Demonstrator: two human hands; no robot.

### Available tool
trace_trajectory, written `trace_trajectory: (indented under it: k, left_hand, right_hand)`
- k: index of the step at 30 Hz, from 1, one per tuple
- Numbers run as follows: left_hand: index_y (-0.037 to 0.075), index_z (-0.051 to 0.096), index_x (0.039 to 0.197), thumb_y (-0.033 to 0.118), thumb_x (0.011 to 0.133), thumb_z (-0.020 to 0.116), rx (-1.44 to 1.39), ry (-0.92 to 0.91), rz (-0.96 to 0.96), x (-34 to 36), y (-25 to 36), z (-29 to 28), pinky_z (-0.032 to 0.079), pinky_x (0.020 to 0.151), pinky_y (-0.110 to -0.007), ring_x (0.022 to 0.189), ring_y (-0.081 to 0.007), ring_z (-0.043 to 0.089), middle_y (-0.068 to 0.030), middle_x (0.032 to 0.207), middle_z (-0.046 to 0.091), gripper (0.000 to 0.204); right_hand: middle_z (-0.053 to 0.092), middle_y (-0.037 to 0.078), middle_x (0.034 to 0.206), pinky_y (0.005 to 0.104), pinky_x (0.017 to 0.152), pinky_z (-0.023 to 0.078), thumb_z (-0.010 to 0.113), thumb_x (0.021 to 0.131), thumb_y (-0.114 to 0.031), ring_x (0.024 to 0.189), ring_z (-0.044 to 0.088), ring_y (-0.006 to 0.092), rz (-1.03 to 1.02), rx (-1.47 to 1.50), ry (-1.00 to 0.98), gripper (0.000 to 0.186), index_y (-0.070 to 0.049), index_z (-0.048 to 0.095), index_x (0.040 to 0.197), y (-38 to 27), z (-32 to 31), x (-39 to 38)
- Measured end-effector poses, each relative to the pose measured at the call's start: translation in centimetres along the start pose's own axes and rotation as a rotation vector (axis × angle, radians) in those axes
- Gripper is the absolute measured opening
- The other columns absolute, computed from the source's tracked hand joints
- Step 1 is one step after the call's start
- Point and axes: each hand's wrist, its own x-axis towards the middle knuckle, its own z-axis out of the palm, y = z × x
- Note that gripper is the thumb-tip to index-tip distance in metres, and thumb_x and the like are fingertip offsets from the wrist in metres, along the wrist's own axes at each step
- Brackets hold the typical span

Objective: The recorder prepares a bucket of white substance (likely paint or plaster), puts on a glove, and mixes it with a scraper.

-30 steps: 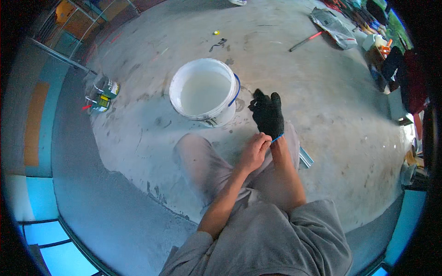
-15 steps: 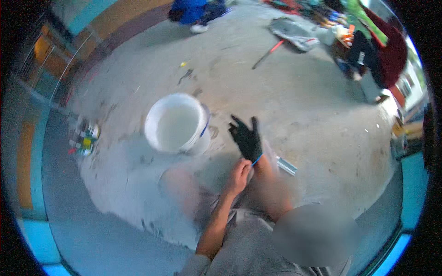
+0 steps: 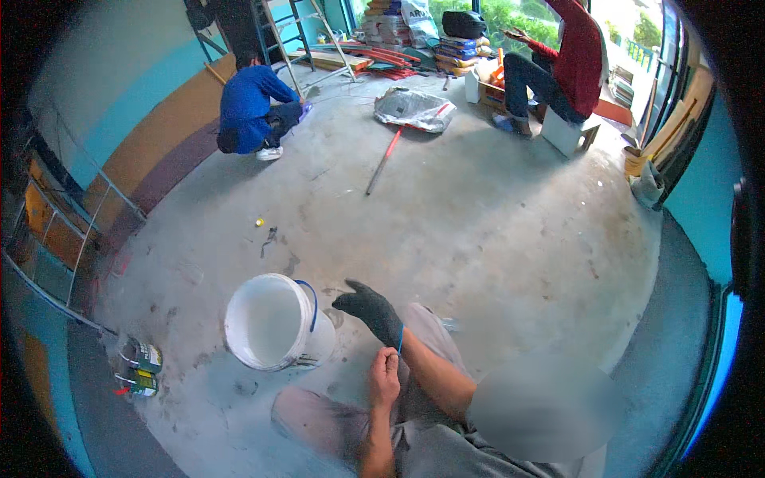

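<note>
Moved: view has lifted; two other people now show.
Right hand [image 3: 370, 312]: in dark glove [image 3: 378, 319], fingers spread.
Left hand [image 3: 385, 378]: pinching glove cuff.
Bucket [image 3: 271, 323]: floor, just left.

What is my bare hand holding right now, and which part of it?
The left hand pinches the blue cuff edge of the dark glove worn on the right hand, at the wrist. The gloved right hand itself holds nothing, fingers spread.

bucket [image 3: 269, 321] left of hands [image 3: 374, 342]
</note>
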Motion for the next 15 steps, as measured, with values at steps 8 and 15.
trace_trajectory:
  k: [8,15]
  left_hand:
    - [0.004,0.057,0.104,0.008,0.089,0.051,0.121,0.179,0.083,4.5,0.5,-9.3,0.044,0.077,-0.028,0.085,-0.0151,0.055,-0.0066,0.097,0.060,0.017]
    - [-0.004,0.041,0.119,0.010,0.087,0.053,0.574,1.024,-0.050,2.3,-7.2,-25.7,0.042,0.087,-0.039,0.100,-0.0300,0.052,-0.0183,0.122,0.045,0.037]
  right_hand:
    - [0.065,0.011,0.091,0.0311,0.082,0.048,0.053,0.087,-0.014,0.086,0.062,0.0193,-0.414,-0.801,-0.022,0.024,-0.001,0.058,0.106,1.0,1.5,5.3]
    - [0.059,0.014,0.114,0.0358,0.095,0.040,0.050,0.092,-0.026,0.107,0.056,0.0256,-0.269,-1.141,0.125,0.037,-0.002,0.051,0.121,6.9,5.3,5.9]
